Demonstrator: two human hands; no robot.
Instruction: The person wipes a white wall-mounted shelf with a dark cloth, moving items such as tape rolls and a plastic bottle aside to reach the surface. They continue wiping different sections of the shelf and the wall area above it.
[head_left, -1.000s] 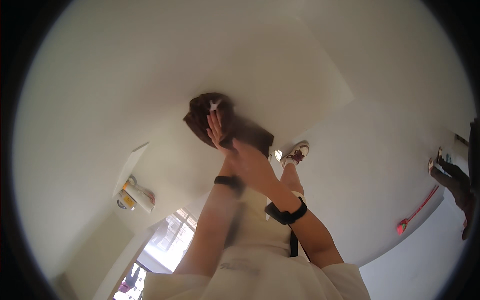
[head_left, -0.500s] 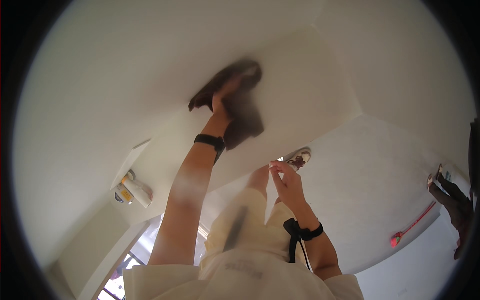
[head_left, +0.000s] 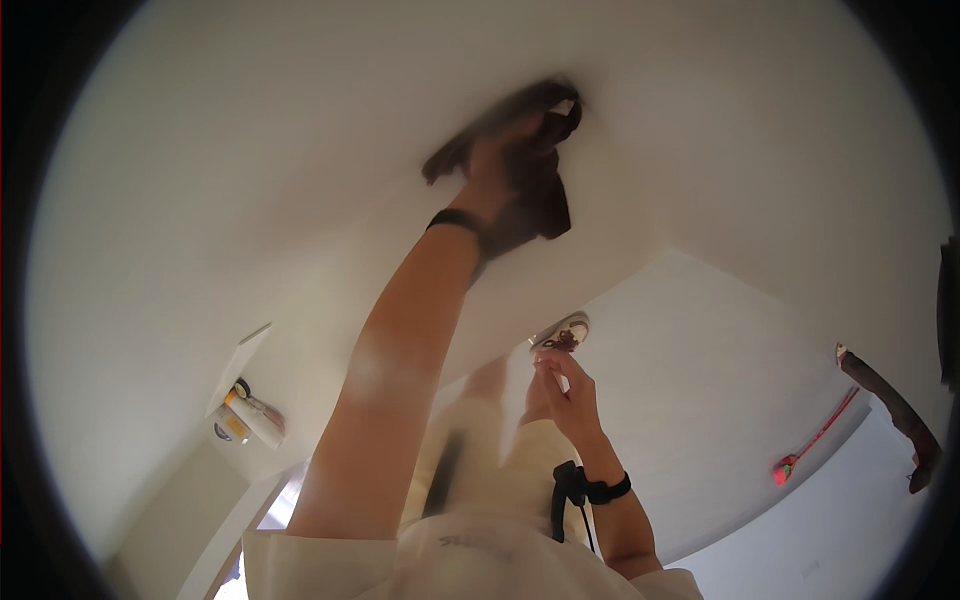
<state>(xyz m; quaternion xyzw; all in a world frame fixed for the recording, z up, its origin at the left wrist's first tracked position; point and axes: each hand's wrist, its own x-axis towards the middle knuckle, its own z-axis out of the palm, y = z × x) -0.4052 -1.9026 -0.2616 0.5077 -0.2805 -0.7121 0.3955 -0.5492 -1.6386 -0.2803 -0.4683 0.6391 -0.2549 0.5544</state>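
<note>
Head: brown cloth (head_left: 543, 196), shoe (head_left: 563, 334) (red pole (head_left: 825, 426) rightward).

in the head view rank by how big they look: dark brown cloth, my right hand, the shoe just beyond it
1. Dark brown cloth, clearly the largest
2. Right hand
3. Shoe, smallest, though it looks farther from the camera
</note>
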